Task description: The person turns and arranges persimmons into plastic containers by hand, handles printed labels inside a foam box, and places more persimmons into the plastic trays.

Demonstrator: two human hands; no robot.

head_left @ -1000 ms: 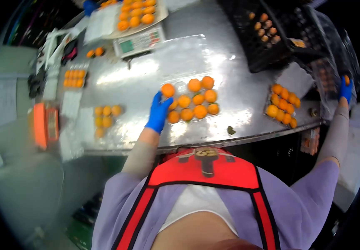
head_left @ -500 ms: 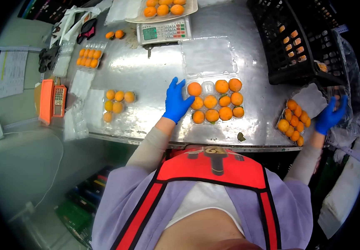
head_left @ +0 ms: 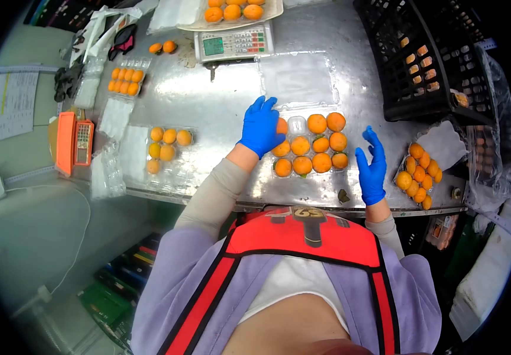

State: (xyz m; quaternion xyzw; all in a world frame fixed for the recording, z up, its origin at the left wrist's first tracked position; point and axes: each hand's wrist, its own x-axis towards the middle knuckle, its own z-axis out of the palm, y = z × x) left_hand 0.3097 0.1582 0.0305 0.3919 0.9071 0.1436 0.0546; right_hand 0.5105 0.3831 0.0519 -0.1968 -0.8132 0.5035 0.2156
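Observation:
A clear plastic tray [head_left: 296, 125] with several orange fruits [head_left: 300, 145] lies in front of me, its lid [head_left: 298, 78] folded back flat on the metal table. One cup in the back row holds no fruit. My left hand [head_left: 260, 128], in a blue glove, is at the tray's left edge and partly covers the back-left fruit; its fingers are spread and appear to hold nothing. Right of the tray, my right hand [head_left: 372, 168], also blue-gloved, is upright with fingers apart and nothing in it.
A scale [head_left: 234, 42] bears a plate of fruit at the back. Black crates [head_left: 412, 97] stand at the back right. Other fruit trays are at right [head_left: 419, 176] and left [head_left: 169, 145]. An orange device [head_left: 66, 144] sits at the far left.
My right hand has come from the far right, beyond the right fruit tray, to beside the middle tray. My left hand has shifted slightly right, over the tray's edge.

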